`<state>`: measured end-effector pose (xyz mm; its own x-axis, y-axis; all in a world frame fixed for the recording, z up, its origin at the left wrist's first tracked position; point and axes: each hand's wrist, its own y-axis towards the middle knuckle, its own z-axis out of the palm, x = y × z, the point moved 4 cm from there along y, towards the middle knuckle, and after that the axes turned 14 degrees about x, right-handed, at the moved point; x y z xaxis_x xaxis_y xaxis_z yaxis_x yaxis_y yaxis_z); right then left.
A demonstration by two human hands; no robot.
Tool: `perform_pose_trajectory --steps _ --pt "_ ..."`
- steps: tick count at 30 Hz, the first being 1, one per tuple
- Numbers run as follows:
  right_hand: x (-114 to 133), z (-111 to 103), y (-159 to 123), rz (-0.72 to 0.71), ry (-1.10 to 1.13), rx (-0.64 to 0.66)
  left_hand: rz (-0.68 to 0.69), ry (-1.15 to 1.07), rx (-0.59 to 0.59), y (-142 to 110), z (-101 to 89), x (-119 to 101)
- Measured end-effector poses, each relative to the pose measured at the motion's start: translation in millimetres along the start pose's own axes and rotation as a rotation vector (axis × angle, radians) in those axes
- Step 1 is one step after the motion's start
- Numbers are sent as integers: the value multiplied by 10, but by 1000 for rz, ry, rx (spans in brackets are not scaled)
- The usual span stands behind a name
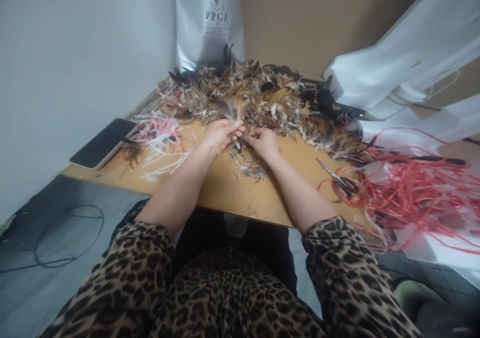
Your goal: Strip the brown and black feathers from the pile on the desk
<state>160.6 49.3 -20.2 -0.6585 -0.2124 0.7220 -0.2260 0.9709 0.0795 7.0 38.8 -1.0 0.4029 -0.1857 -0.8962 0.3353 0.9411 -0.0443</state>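
A big heap of brown, tan and black feathers point(262, 93) spreads across the back of the wooden table. At its front edge my left hand point(222, 136) is closed in a pinch on a feather point(231, 110) whose fluffy end points up. Just to the right, my right hand point(263, 142) has thumb and fingers pinched together close to the left fingertips; what lies between them is too small to make out. Below both hands, small grey-white feather bits point(247, 168) lie on the tabletop point(232, 193).
Pink and white strips point(159, 130) lie left, near a phone point(104, 143). On the right are black-handled scissors point(343, 182) and a tangle of red string point(423, 190). A white printed bag point(210, 28) stands behind. A black cable point(71, 208) loops on the floor.
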Motion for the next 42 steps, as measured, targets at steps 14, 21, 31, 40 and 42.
perform_pose_trajectory --steps 14,21,31,40,42 --pt "161 -345 -155 31 773 -81 -106 24 112 -3 34 102" --pt "270 -281 -191 -36 670 -68 -167 48 191 -10 98 187" --pt "301 -194 -193 -39 683 -61 -172 47 221 -14 121 193" --pt "306 -198 -219 12 740 0 -142 178 219 -58 156 142" --pt "301 -185 -211 8 748 8 -143 194 225 -66 167 142"
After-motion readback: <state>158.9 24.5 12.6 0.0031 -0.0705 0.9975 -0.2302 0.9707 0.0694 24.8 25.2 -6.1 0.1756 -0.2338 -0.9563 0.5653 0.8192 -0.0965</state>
